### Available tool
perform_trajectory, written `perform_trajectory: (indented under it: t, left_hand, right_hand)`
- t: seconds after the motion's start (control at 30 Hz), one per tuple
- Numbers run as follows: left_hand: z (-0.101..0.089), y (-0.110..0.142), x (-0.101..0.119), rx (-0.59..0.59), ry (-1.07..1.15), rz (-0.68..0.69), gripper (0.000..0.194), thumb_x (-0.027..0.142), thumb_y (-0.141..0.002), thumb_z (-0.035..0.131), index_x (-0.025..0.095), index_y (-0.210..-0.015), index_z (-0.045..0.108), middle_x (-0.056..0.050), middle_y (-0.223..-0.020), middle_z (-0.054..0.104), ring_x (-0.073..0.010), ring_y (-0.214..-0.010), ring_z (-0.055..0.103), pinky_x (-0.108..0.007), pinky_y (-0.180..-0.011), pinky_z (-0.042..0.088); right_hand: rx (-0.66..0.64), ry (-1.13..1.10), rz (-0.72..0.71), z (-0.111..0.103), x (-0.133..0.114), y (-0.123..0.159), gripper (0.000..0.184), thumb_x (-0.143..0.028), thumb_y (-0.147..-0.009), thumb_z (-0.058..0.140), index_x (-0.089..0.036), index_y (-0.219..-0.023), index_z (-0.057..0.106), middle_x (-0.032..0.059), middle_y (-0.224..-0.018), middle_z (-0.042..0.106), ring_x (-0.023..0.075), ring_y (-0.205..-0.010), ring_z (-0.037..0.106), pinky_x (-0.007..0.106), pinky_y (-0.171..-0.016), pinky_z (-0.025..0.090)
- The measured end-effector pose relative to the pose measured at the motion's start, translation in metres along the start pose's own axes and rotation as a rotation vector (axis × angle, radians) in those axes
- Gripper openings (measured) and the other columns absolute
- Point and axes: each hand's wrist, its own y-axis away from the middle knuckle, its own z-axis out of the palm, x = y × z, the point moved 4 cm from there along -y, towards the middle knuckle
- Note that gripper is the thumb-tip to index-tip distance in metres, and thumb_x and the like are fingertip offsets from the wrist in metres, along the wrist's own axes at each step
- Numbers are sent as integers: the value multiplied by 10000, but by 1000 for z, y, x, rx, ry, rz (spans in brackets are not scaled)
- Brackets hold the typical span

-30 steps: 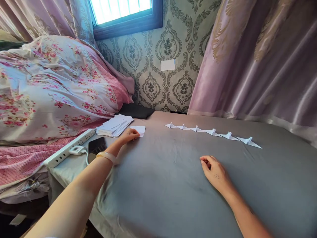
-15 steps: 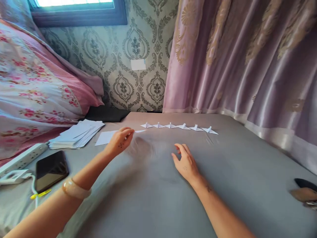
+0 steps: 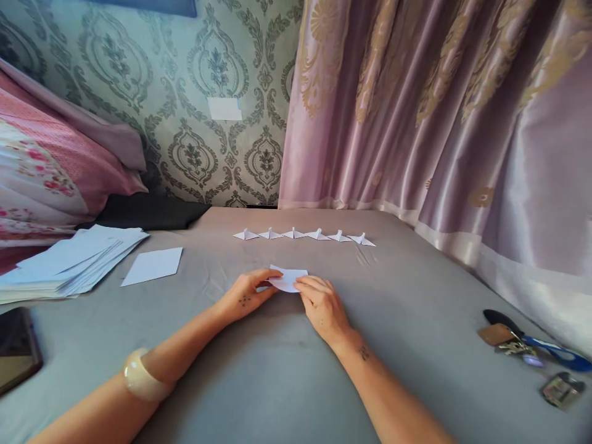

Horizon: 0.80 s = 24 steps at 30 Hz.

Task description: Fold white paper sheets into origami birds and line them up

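A small white sheet of paper (image 3: 288, 280) is held between my two hands, slightly bowed, just above the grey cloth surface. My left hand (image 3: 250, 293) pinches its left edge between thumb and fingers. At its right edge, my right hand (image 3: 322, 303) has its fingers closed on the paper. Beyond my hands lies a row of several small folded white paper pieces (image 3: 293, 233), each with a raised point in the middle. Another flat white sheet (image 3: 153, 266) rests on the cloth to the left of my hands.
A stack of white paper (image 3: 69, 262) lies at the left, before a black folded item (image 3: 152, 211). A dark phone (image 3: 17, 351) is at the left edge. At right are keys (image 3: 512, 349), scissors with blue handles (image 3: 557, 353) and a small clear object (image 3: 562, 390).
My left hand has brought the sheet rightward from beside the stack to the middle, and my right hand has closed on its other edge. The view has turned right and downward.
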Motion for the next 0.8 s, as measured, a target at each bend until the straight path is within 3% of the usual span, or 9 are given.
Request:
perform_trajectory:
  t: [0.13, 0.3, 0.47, 0.6, 0.73, 0.8]
  left_hand:
    - [2, 6, -7, -23, -368, 173, 338, 74, -819, 453, 216, -1003, 700, -71, -1146, 677, -225, -1052, 606, -392, -942, 497]
    - [8, 13, -7, -133, -577, 272, 414, 75, -874, 410, 226, -1181, 642, -50, -1256, 640, -241, -1202, 532, -408, -997, 469]
    - [6, 16, -4, -168, -639, 286, 334, 167, -943, 396, 210, -1161, 645, -56, -1272, 633, -266, -1263, 502, -431, -1014, 451]
    - [2, 17, 6, -164, -547, 323, 285, 161, -935, 416, 191, -1059, 671, -77, -1167, 687, -242, -1129, 604, -420, -1000, 447]
    - [0, 18, 16, -153, -395, 175, 216, 189, -909, 467, 203, -939, 681, -60, -935, 726, -198, -893, 656, -363, -858, 500]
    - [-2, 18, 20, -70, -335, 90, 190, 205, -884, 499, 198, -864, 688, -79, -977, 702, -210, -914, 626, -361, -827, 503]
  right_hand:
    - [-66, 88, -53, 1, -5, 3, 280, -60, -883, 503, -191, -998, 723, 62, -1080, 722, 233, -1070, 635, 378, -916, 494]
    - [-247, 75, -35, 3, -8, 7, 298, -55, -883, 490, -173, -1022, 726, 81, -1130, 703, 229, -1082, 635, 367, -948, 497]
    - [-357, 80, -5, 4, -6, 9, 330, -57, -897, 458, -141, -1113, 693, 102, -1207, 666, 236, -1159, 593, 369, -976, 480]
    - [-374, 76, -29, -4, -15, 6, 326, -47, -892, 459, -173, -1061, 708, 81, -1145, 695, 221, -1090, 623, 369, -938, 480]
    - [-434, -38, 86, -16, -22, 0, 256, -101, -874, 523, -249, -961, 713, 9, -973, 720, 169, -879, 646, 331, -839, 497]
    - [-431, -78, 178, -18, -17, -2, 190, -171, -852, 586, -256, -971, 707, 16, -1006, 698, 182, -911, 628, 328, -826, 502]
